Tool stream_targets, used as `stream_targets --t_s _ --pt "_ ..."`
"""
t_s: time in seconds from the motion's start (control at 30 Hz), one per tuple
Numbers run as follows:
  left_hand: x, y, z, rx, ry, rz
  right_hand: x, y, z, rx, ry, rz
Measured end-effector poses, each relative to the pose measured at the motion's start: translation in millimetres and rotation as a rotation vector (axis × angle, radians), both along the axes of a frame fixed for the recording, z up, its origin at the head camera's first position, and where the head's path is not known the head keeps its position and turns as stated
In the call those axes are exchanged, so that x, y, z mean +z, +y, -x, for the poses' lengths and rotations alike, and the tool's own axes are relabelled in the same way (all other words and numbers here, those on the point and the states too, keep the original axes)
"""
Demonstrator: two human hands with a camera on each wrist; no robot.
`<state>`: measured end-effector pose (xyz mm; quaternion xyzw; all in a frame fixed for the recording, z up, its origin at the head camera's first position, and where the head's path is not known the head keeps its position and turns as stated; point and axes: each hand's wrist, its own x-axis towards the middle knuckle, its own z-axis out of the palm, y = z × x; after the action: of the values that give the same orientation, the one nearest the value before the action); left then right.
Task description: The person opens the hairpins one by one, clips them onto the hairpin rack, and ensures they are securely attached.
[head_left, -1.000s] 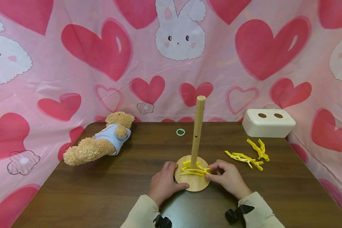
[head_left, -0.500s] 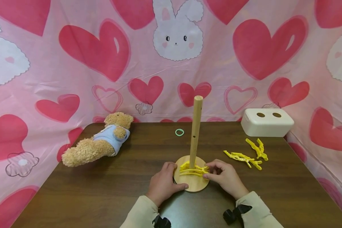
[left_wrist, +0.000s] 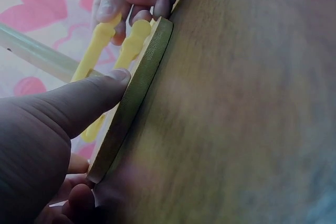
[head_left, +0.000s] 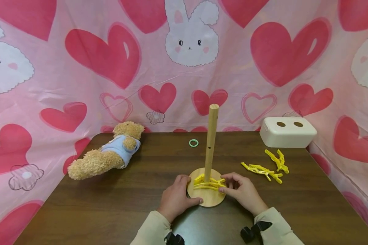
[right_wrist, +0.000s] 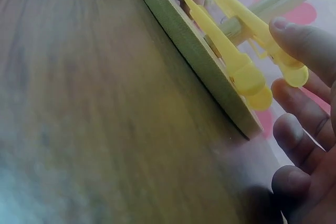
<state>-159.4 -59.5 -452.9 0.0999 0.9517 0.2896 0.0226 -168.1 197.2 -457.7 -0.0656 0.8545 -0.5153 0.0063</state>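
Observation:
A wooden stand, a round base with an upright post (head_left: 211,143), is on the table in front of me. My left hand (head_left: 176,197) grips the base (head_left: 210,199) at its left side, thumb along the near rim and fingers around the far side. Yellow hair clips (head_left: 207,184) lie low at the foot of the post, just above the base. With thumb and index finger, my right hand (head_left: 243,190) pinches the handle end of the upper yellow hair clip (right_wrist: 289,66); its other fingers are loosely bent. A lower yellow hair clip (right_wrist: 226,51) sits beside the base.
More yellow hair clips (head_left: 262,170) lie on the table to the right. Behind them stands a white box (head_left: 288,137) with two round holes. A green ring (head_left: 194,143) lies behind the post. At the left, a teddy bear (head_left: 119,149) in blue lies on its side.
The head view has shifted a little. Both hands stay at the stand in nearly the same pose, and the yellow hair clip at the post has moved only slightly.

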Motion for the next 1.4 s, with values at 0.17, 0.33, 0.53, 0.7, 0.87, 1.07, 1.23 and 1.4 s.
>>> stream_targets --t_s 0.17,0.33,0.53,0.7,0.87,1.07,1.23,1.4 --pt "-1.1 -0.4 -0.4 0.001 -0.002 -0.002 -0.9 0.2 -0.4 0.001 -0.011 0.015" --pt "-2.1 -0.7 -0.4 0.003 -0.004 -0.003 -2.1 0.8 -0.4 -0.025 -0.005 0.012" --pt "-2.4 -0.2 -0.9 0.005 0.0 -0.005 -3.4 5.3 -1.4 -0.074 -0.023 0.01" --pt "-2.2 0.1 -1.2 0.005 0.0 0.0 -4.9 16.1 -2.6 -0.113 0.011 -0.007" --pt "-2.5 0.1 -0.4 0.006 0.003 0.005 -2.7 31.0 -5.5 -0.187 0.016 -0.042" --pt "-3.6 -0.2 0.2 0.005 0.003 0.003 2.5 45.6 -10.9 -0.261 -0.053 -0.06" --pt "-4.1 -0.7 0.4 0.005 0.006 0.0 4.3 55.0 -13.8 -0.332 -0.045 -0.102" --pt "-3.9 -1.0 0.8 0.006 0.005 0.001 2.3 65.8 -17.4 -0.434 0.013 -0.153"
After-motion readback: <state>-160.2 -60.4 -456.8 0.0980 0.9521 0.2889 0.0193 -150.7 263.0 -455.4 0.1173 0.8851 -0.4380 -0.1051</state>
